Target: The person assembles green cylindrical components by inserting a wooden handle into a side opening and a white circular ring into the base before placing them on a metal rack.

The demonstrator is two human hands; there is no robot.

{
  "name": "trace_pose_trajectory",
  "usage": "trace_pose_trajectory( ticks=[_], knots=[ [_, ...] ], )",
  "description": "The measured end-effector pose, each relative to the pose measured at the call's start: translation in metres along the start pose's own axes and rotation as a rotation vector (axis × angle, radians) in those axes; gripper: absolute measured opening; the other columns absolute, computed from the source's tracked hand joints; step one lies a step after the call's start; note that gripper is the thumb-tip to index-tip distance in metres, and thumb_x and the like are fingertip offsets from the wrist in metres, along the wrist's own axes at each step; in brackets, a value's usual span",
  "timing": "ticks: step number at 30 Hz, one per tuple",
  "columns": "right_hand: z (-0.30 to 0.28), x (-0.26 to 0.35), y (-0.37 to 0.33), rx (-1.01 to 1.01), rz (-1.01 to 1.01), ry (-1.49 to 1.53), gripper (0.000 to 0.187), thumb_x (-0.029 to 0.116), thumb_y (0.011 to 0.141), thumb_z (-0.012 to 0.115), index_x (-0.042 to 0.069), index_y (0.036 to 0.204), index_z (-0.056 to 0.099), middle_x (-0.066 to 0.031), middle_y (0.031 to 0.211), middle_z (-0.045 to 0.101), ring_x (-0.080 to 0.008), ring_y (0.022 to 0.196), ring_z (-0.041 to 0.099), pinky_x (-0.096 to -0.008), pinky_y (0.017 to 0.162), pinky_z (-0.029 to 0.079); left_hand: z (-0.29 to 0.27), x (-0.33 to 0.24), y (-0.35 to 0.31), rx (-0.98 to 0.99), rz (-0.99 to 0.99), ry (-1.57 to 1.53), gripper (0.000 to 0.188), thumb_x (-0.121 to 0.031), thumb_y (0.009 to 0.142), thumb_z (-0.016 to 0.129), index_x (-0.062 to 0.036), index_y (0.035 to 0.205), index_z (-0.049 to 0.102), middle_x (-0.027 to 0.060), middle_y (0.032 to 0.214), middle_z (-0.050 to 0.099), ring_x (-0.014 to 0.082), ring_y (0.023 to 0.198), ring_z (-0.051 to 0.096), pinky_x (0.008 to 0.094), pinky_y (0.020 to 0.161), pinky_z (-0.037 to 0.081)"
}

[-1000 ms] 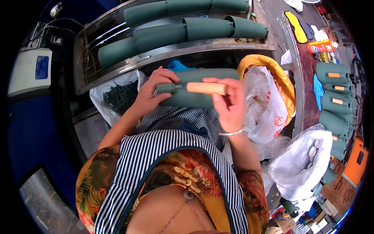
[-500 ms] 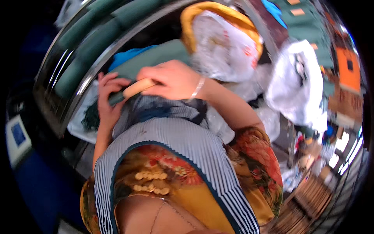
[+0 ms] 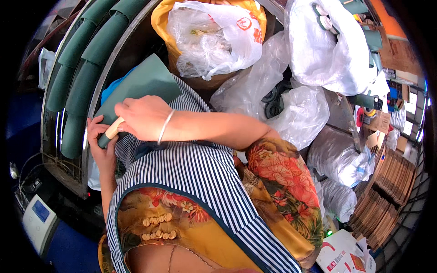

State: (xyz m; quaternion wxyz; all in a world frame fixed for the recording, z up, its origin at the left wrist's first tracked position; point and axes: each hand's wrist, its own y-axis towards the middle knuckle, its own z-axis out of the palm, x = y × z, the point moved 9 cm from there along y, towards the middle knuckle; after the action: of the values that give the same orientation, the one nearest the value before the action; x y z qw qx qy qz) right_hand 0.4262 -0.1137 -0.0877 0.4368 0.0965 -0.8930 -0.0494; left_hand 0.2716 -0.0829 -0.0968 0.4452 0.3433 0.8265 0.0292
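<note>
Two pieces are at the person's hands, left of centre in the frame: a pale, wood-coloured rod (image 3: 114, 128) and a small dark green fitting (image 3: 104, 141). We see the rod's long axis slanting from lower left to upper right, its lower end against the green fitting; fingers cover part of the join, so we cannot tell how deep it sits. Our view has the right hand (image 3: 142, 119) closed on the rod's upper end, fingers curled together, while the left hand (image 3: 107, 155) wraps the fitting, fingers on the far side.

Behind them lies a large green shell (image 3: 143, 82), smooth, matt and tapered, its broad end facing the upper right. We find a striped cloth apron (image 3: 182, 169) below, matching green tubes (image 3: 98, 48) lined up at the upper left, and a crinkled, translucent plastic bag (image 3: 227, 50) inside a yellow one (image 3: 162, 25) at upper centre.
</note>
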Motion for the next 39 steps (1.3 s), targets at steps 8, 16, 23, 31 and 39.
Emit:
trace_pose_trajectory(
  ticks=[8,16,23,31,39],
  knots=[
    [-0.133,-0.235,-0.258,-1.142,0.816,-0.112,0.017,0.019,0.096,0.052,0.004,0.095,0.058,-0.0081,0.075,0.058,-0.0166,0.069,0.056,-0.0311,0.067,0.047,-0.016,0.037,-0.006,-0.086,-0.297,-0.056,0.037,0.001,0.083,0.063,-0.0042,0.117,0.051,0.0161,0.132,0.054,0.0275,0.127,0.047,0.0383,0.107,0.035],
    [-0.091,-0.445,-0.513,-1.257,1.624,-0.028,0.072,0.046,0.077,0.073,0.005,0.132,0.049,-0.0157,0.131,0.055,-0.0350,0.119,0.052,-0.0434,0.097,0.043,-0.014,0.058,0.005,-0.117,-0.409,-0.186,0.029,-0.010,0.090,0.062,-0.0044,0.117,0.051,0.0188,0.131,0.053,0.0212,0.113,0.054,0.0337,0.101,0.039],
    [-0.193,-0.358,-0.596,-1.869,1.697,0.032,0.080,0.067,0.071,0.069,0.000,0.115,0.062,-0.0189,0.105,0.067,-0.0353,0.089,0.066,-0.0462,0.075,0.053,-0.026,0.076,-0.007,-0.155,-0.433,-0.191,0.030,-0.010,0.091,0.062,-0.0051,0.118,0.050,0.0151,0.129,0.054,0.0173,0.102,0.054,0.0317,0.096,0.040],
    [-0.230,-0.436,-0.661,-1.642,1.643,0.225,0.041,0.041,0.089,0.059,0.003,0.077,0.069,-0.0086,0.076,0.068,-0.0235,0.074,0.063,-0.0373,0.078,0.048,-0.027,0.095,-0.008,-0.131,-0.444,-0.241,0.034,-0.010,0.091,0.064,-0.0045,0.121,0.048,0.0110,0.120,0.055,0.0153,0.096,0.053,0.0306,0.096,0.039],
    [-0.348,-0.246,-0.448,-1.673,0.484,0.180,0.035,0.026,0.094,0.054,-0.002,0.078,0.067,-0.0123,0.075,0.064,-0.0209,0.065,0.058,-0.0345,0.078,0.047,-0.022,0.094,0.006,-0.120,-0.469,-0.274,0.033,-0.009,0.092,0.063,-0.0046,0.122,0.049,0.0123,0.128,0.052,0.0150,0.096,0.053,0.0311,0.097,0.040]
  ],
)
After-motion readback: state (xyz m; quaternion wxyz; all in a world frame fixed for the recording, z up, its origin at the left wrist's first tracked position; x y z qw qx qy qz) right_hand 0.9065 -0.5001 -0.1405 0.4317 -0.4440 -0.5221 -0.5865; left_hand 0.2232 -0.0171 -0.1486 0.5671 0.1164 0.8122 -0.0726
